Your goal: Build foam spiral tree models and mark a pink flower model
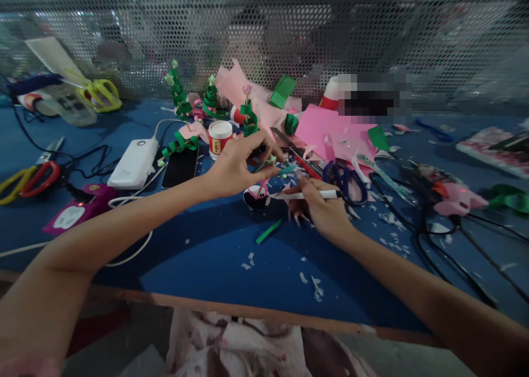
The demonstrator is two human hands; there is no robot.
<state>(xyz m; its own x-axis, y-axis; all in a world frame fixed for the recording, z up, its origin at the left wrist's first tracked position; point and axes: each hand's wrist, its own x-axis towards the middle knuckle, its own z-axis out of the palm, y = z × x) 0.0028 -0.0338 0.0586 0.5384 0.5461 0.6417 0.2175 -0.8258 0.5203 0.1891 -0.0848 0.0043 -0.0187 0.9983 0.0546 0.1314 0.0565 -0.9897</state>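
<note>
Left hand: my left hand [237, 165] arches over the round base [253, 202], thumb and fingers bent close about some green paper [286, 170]; I cannot tell whether they pinch it.
Right hand: my right hand [322, 206] holds the pen [329, 194] in a writing grip, its tip pointing left.
Round base: dark with pale patches, on the blue table [194, 272] just below my left fingers, with a pink strip [263, 189] at its top.
Pen tip: at the base's right edge; I cannot tell if it touches.
Green strip: one loose strip [268, 231] lies on the table, nearer me than the base.
Scissors: the blue-handled pair [359, 192] lies just beyond my right hand.
Tub: a red-and-white tub [220, 137] stands upright beyond my left wrist.
Phone: the black phone [181, 167] lies flat, left of that wrist, beside the power bank [131, 165].
Trees: green paper spirals [178, 95] stand at the back, left of the pink paper [326, 126].
Scraps: pale bits [317, 289] lie scattered near me.
</note>
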